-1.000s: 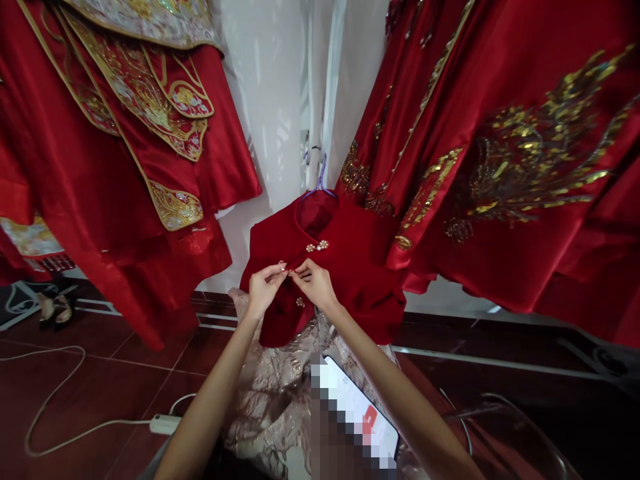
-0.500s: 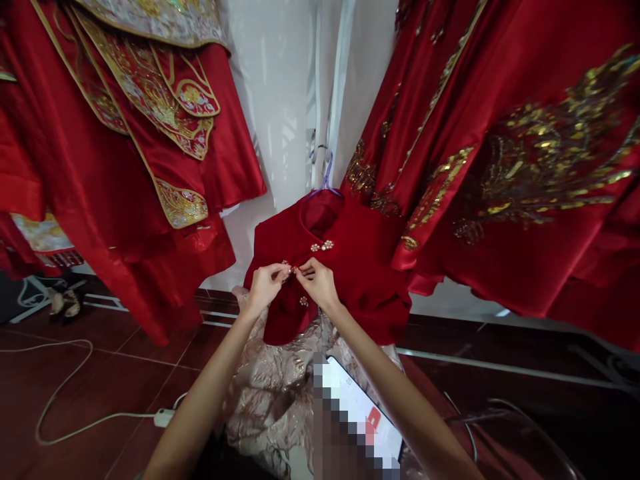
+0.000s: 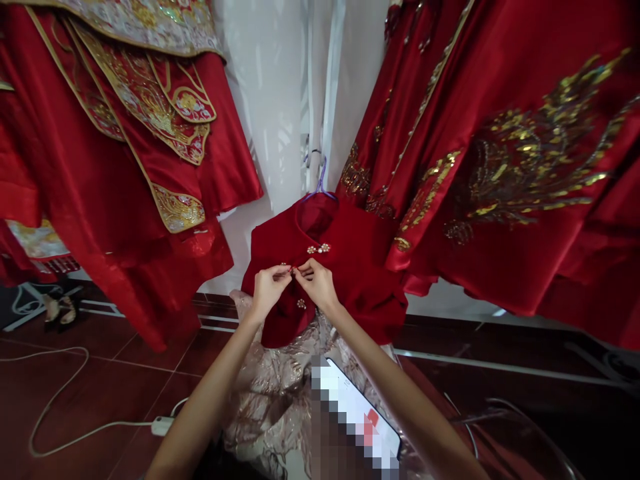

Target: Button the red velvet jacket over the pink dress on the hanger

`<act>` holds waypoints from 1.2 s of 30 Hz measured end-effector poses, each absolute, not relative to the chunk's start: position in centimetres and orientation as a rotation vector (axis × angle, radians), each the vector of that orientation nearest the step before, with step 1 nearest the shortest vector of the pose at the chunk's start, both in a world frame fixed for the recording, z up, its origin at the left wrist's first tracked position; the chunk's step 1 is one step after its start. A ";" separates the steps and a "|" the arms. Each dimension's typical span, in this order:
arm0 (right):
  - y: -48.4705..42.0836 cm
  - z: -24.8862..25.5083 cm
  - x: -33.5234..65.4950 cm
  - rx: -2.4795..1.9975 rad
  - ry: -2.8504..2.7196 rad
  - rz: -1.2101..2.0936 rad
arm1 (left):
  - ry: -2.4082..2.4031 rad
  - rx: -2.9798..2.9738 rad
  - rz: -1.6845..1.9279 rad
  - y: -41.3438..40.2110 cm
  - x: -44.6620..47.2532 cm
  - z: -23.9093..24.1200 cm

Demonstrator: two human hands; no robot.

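Note:
A small dark red velvet jacket (image 3: 360,267) hangs on a purple hanger (image 3: 321,181) in front of me. It has pearl clasp buttons, one near the collar (image 3: 319,249) and one lower down (image 3: 301,304). My left hand (image 3: 267,288) and my right hand (image 3: 317,283) meet at the middle clasp (image 3: 289,268). Both pinch it with their fingertips, one from each side. Pale gold sequined fabric (image 3: 280,393) hangs below the jacket.
Red satin gowns with gold embroidery hang at left (image 3: 125,153) and right (image 3: 500,160), close around the jacket. A white pole (image 3: 320,87) stands behind. A phone (image 3: 357,413) lies near my right forearm. A white cable with a plug (image 3: 160,425) trails over the dark red tiled floor; shoes (image 3: 59,308) sit far left.
Both hands stay pinched at the middle clasp with only small finger shifts. The view has wobbled slightly.

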State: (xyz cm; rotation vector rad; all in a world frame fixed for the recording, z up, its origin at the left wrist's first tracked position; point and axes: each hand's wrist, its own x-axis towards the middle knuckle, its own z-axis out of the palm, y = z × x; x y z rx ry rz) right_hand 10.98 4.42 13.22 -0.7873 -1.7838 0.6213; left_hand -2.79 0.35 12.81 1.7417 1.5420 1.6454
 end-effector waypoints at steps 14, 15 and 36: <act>5.0 12.8 10.6 -0.804 -1.815 0.586 | 1.544 1.913 1.521 1.3 -4.3 12.6; 5.5 12.8 11.0 -0.814 -1.844 0.596 | 1.545 1.897 1.540 1.3 -4.3 12.4; 4.3 5.5 17.1 -1.026 -2.111 0.742 | 1.855 2.462 1.104 -1.8 0.2 6.6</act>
